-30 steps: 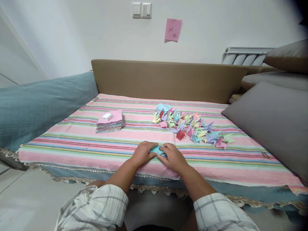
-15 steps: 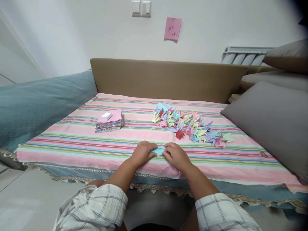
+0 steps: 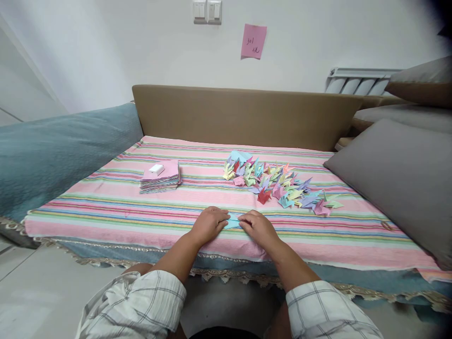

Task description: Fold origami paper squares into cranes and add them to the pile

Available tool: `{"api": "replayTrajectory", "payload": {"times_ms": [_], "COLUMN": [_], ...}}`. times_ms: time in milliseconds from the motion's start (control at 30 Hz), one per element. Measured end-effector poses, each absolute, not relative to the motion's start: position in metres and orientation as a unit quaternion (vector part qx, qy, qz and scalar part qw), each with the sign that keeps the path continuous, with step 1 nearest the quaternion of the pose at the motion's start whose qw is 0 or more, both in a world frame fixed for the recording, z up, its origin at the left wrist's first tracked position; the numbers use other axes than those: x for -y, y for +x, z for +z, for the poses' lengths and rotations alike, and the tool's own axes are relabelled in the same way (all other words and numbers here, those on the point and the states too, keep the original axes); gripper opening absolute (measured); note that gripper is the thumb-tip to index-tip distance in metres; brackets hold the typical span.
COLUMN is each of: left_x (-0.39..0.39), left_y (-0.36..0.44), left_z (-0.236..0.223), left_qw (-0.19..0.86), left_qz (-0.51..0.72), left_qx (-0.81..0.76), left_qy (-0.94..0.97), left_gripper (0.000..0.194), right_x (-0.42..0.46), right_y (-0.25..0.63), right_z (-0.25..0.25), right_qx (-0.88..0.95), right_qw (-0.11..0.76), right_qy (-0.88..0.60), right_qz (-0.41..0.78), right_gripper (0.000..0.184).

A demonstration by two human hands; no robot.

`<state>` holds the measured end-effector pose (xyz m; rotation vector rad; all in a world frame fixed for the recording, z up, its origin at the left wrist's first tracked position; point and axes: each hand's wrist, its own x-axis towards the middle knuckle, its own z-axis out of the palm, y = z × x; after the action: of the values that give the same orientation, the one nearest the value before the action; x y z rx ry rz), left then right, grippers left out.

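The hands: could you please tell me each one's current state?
Left hand: holding blue paper at its left end.
Right hand: holding its right end.

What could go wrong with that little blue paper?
The blue paper lies on striped cloth, which might give and make creases crooked.

The left hand and right hand touch opposite ends, so pulling apart could tear it.

Paper cranes sit beyond the right hand; a reach might knock them.

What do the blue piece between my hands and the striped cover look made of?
The blue piece: most likely matte paper, since it looks thin with a straight fold line. The striped cover: fabric, probably woven, dull in finish, with soft wrinkles and a loose edge.
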<state>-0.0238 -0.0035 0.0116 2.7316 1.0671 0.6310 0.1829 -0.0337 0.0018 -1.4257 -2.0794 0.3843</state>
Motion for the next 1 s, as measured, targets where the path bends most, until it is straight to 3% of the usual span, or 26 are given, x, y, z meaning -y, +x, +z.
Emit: {"api": "replayTrajectory", "payload": {"times_ms": [667,867,1000], "left_x": [0.006,0.006,0.007], "left_y": [-0.029,-0.029,-0.028], "left_z": [-0.003,-0.004,-0.001], "left_qw": [-0.004,0.007,0.023], "left_qz": [0.164,0.166,0.182], "left_qx": [-0.348,-0.348,-0.351], "left_qy": [0.923,0.923,0.918], "left_gripper": [0.034,0.036,0.034], "right_x": [0.039,0.039,0.039], "right_y": [0.191,0.198,0.198], "right_z": [0.004,0.006,0.002], "right_qx": [0.777,0.749,0.744], "right_qw": [0.254,0.299,0.326], "right_qy": [-0.561,-0.566,-0.545], "right_qz": [0.132,0.173,0.207], "right_gripper": [0.016,0.025,0.021]}}
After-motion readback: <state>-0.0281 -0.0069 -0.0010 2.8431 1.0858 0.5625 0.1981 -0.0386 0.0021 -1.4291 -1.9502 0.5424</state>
